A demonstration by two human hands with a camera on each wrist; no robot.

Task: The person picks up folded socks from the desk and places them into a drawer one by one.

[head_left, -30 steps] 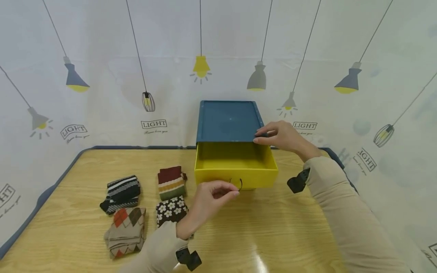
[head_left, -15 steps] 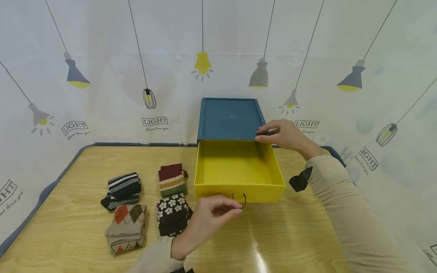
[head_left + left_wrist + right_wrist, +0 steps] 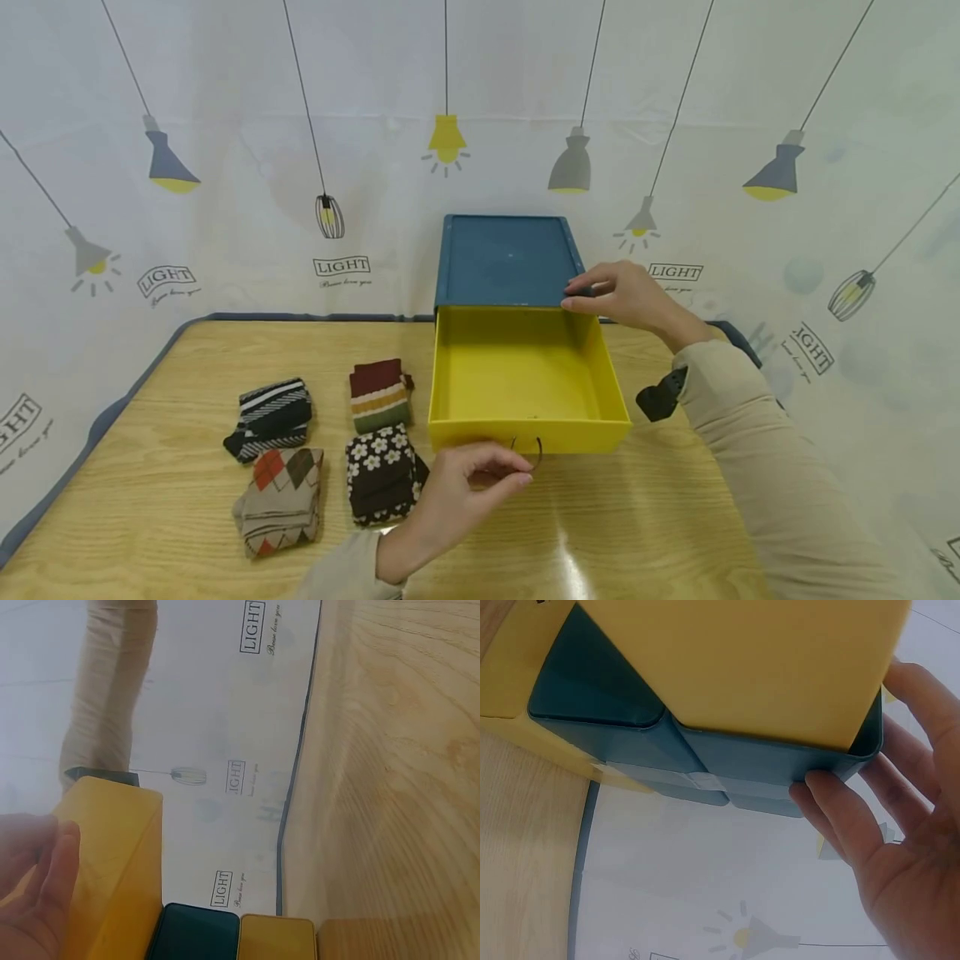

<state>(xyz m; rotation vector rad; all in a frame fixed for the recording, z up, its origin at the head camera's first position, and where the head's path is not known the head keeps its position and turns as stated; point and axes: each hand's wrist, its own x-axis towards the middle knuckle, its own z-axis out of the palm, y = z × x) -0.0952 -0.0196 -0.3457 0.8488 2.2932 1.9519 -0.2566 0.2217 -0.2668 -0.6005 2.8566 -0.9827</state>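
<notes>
1. Nearest the camera, the left hand (image 3: 468,487) reaches over the wooden table (image 3: 637,533), its thumb and fingertips pinching the thin wire ring pull (image 3: 528,450) at the front of the yellow drawer (image 3: 525,433)
2. In the left wrist view the same hand (image 3: 30,892) lies against the drawer's yellow front (image 3: 112,855); the ring itself is hidden there
3. To the left of that hand, four folded pairs of socks lie on the table in two rows: an argyle beige pair (image 3: 279,511) and a dark floral pair (image 3: 382,473) in the near row, a black-and-white striped pair (image 3: 270,417) and a maroon, cream and olive striped pair (image 3: 378,394) behind them
4. The floral pair lies just beside the left hand, and the maroon pair lies just beside the drawer's left wall
5. The drawer stands pulled far out of its blue case (image 3: 504,262), its inside bare and yellow, its back end at the case's mouth
6. The right hand (image 3: 626,296) holds the case at its front right corner, thumb on the top edge and fingers curled round the side
7. The right wrist view shows those fingers (image 3: 840,825) wrapped over the blue rim (image 3: 705,761) with the yellow drawer (image 3: 742,667) above it
8. Behind the case hangs a white backdrop (image 3: 225,125) printed with hanging lamps and the word LIGHT
</notes>
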